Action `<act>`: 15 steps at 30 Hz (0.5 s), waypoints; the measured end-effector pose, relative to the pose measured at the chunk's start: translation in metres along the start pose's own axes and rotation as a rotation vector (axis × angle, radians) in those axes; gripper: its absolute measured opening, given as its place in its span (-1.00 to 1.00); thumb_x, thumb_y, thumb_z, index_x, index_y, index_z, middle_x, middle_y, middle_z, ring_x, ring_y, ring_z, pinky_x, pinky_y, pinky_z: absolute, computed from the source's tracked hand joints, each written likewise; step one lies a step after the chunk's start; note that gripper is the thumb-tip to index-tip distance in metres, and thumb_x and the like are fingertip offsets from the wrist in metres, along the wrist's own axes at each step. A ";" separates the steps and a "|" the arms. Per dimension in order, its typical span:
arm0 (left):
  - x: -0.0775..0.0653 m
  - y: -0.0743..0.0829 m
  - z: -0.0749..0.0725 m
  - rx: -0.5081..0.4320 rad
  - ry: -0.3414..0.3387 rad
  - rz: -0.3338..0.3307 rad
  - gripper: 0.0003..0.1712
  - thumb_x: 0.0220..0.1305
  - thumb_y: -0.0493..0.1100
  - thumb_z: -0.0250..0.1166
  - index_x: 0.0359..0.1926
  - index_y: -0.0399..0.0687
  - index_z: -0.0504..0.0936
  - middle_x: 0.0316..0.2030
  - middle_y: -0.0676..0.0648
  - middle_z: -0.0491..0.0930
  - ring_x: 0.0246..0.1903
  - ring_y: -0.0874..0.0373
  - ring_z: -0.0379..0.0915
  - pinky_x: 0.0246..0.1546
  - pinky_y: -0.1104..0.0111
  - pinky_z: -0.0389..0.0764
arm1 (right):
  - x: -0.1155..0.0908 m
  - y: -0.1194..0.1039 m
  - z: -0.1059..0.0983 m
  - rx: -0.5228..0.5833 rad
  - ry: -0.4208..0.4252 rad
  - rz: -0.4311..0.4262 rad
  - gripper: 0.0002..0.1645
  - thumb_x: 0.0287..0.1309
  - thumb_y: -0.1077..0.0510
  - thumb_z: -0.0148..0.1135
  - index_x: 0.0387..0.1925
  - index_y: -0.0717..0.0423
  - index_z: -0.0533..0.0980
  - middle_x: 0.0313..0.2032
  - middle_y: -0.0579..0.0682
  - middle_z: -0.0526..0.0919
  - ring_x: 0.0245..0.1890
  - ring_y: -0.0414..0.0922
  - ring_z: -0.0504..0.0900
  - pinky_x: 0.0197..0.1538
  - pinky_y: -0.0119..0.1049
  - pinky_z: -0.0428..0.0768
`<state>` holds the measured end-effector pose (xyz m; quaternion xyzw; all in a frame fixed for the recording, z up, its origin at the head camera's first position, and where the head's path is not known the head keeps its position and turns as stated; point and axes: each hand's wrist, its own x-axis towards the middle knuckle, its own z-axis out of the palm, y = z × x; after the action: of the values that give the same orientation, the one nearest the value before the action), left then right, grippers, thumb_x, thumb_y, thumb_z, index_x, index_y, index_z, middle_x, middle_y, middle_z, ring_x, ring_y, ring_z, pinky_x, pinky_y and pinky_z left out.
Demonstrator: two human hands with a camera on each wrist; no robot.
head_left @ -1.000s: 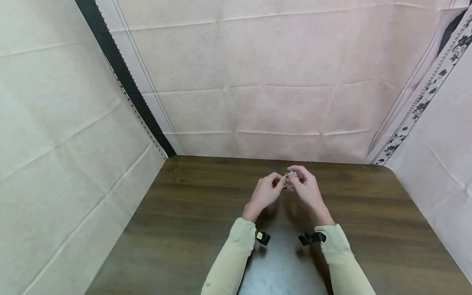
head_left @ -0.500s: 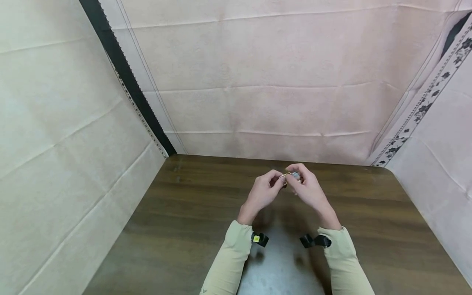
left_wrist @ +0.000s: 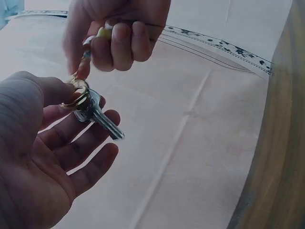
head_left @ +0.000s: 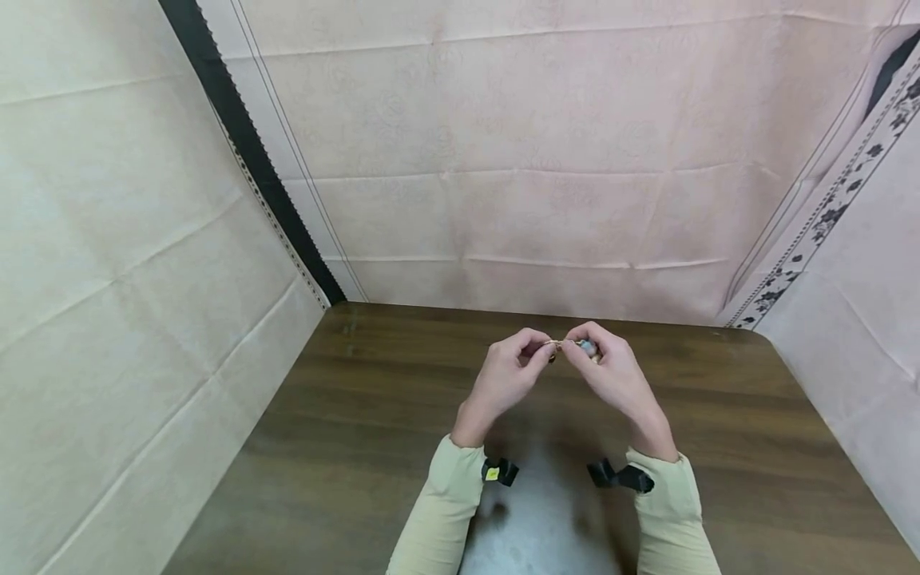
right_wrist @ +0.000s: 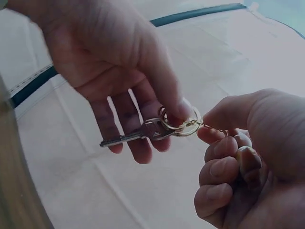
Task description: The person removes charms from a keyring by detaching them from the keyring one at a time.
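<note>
Both hands meet in mid-air over the far part of the table, joined by a keychain. My left hand (head_left: 503, 375) pinches the gold key ring (right_wrist: 191, 125) between thumb and forefinger. From that ring a silver key (left_wrist: 106, 120) lies across the other left fingers, which are spread loosely. A short gold chain (right_wrist: 214, 128) runs from the ring to my right hand (head_left: 614, 379), whose thumb and forefinger pinch it. The right fingers curl around a small charm (right_wrist: 249, 160), pale and brownish here and light blue in the head view; most of it is hidden.
A brown wooden table (head_left: 359, 415) spreads below the hands. Pale cloth (head_left: 539, 224) hangs behind it and at both sides. Each wrist carries a black camera strap, and pale green sleeves cover the forearms.
The hands have drawn slightly apart, with the chain between them pulled straighter. The charm has shifted rightward with the right hand. Both forearms have spread a little outward.
</note>
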<state>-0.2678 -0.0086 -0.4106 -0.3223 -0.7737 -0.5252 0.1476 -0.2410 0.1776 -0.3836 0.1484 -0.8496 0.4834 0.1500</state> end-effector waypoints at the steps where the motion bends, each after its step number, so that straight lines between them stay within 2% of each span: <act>1: -0.001 0.002 -0.001 0.001 0.006 0.015 -0.86 0.40 -0.12 0.22 -0.14 -0.06 0.63 -0.33 0.02 0.65 -0.39 0.32 0.53 -0.31 0.46 0.65 | -0.001 -0.001 0.000 0.009 0.012 -0.002 -0.89 0.30 0.04 0.23 -0.23 -0.02 0.57 -0.49 -0.03 0.45 -0.53 -0.18 0.40 -0.47 -0.34 0.42; 4: -0.002 0.006 -0.003 0.005 0.019 0.055 -0.87 0.38 -0.14 0.23 -0.15 -0.07 0.62 -0.33 0.01 0.66 -0.36 0.33 0.54 -0.33 0.50 0.63 | -0.005 -0.004 0.000 0.040 0.041 -0.012 -0.93 0.29 0.10 0.24 -0.26 0.00 0.58 -0.54 -0.02 0.40 -0.58 -0.20 0.36 -0.51 -0.34 0.39; 8: -0.003 0.011 -0.007 0.019 0.019 0.094 -0.88 0.39 -0.14 0.22 -0.15 -0.06 0.62 -0.32 0.02 0.66 -0.36 0.33 0.53 -0.35 0.52 0.60 | -0.009 -0.010 0.000 0.105 0.041 -0.014 -0.93 0.30 0.14 0.23 -0.26 0.06 0.56 -0.60 -0.05 0.44 -0.64 -0.18 0.43 -0.56 -0.32 0.45; 15: -0.005 0.020 -0.007 -0.014 0.001 0.079 -0.87 0.41 -0.13 0.20 -0.13 -0.05 0.62 -0.33 0.01 0.66 -0.36 0.29 0.53 -0.32 0.52 0.57 | -0.017 -0.013 -0.001 0.189 0.052 -0.005 -0.95 0.29 0.25 0.22 -0.23 0.15 0.54 -0.59 -0.06 0.50 -0.64 -0.11 0.53 -0.55 -0.30 0.54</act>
<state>-0.2522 -0.0116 -0.3964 -0.3536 -0.7566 -0.5243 0.1664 -0.2204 0.1741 -0.3799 0.1515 -0.7956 0.5648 0.1583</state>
